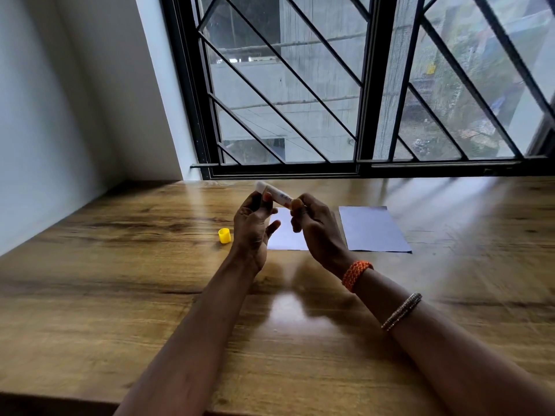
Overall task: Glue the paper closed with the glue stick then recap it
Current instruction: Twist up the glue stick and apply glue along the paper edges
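Hands, left [253, 226] and right [315, 226], pinch uncapped glue stick [274, 195] above paper [285, 232].

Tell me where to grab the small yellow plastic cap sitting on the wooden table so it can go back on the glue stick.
Pinch the small yellow plastic cap across its round side wall, coming from above with the left hand, the nearer one. It seems to lie tilted with its opening up and away, apart from the paper, so both sides look free.
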A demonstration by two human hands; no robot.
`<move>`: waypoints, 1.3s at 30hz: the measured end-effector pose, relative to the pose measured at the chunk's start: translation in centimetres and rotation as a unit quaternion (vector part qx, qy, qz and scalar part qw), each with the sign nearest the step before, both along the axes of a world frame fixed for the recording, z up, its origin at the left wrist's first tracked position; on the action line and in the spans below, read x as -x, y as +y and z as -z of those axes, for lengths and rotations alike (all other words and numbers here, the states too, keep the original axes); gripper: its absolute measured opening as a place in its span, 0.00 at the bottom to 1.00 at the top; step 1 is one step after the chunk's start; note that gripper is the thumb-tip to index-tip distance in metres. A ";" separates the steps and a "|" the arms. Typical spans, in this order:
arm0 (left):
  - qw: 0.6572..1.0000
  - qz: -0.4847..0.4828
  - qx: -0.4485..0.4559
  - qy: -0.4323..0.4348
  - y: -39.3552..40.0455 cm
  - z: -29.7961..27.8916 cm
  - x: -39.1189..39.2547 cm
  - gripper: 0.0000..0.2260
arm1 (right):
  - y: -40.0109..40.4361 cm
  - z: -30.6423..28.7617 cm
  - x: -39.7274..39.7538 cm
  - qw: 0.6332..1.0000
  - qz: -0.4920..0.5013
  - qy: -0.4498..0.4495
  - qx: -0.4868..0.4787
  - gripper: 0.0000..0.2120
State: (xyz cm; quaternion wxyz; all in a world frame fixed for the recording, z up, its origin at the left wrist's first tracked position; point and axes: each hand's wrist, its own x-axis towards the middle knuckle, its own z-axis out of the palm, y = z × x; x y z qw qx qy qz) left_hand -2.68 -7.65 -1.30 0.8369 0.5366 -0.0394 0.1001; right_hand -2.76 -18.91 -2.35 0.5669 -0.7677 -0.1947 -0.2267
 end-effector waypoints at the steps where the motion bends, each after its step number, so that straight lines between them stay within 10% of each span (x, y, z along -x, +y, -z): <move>1: 1.000 0.001 -0.003 0.002 0.0 0.0 0.1 0.07 | 0.0 0.1 0.0 1.000 0.007 0.003 0.003 0.13; 20: 0.999 -0.026 -0.006 0.025 0.4 1.2 -0.5 0.09 | 0.6 1.5 -0.6 0.988 0.066 -0.135 0.041 0.11; 32: 0.999 0.031 -0.032 0.003 0.8 1.0 -0.4 0.07 | 0.0 0.0 -0.2 0.999 -0.007 0.053 0.002 0.11; 39: 0.999 -0.010 -0.039 0.009 0.2 1.1 -0.3 0.06 | -0.1 0.5 -0.2 1.000 0.012 0.004 0.029 0.07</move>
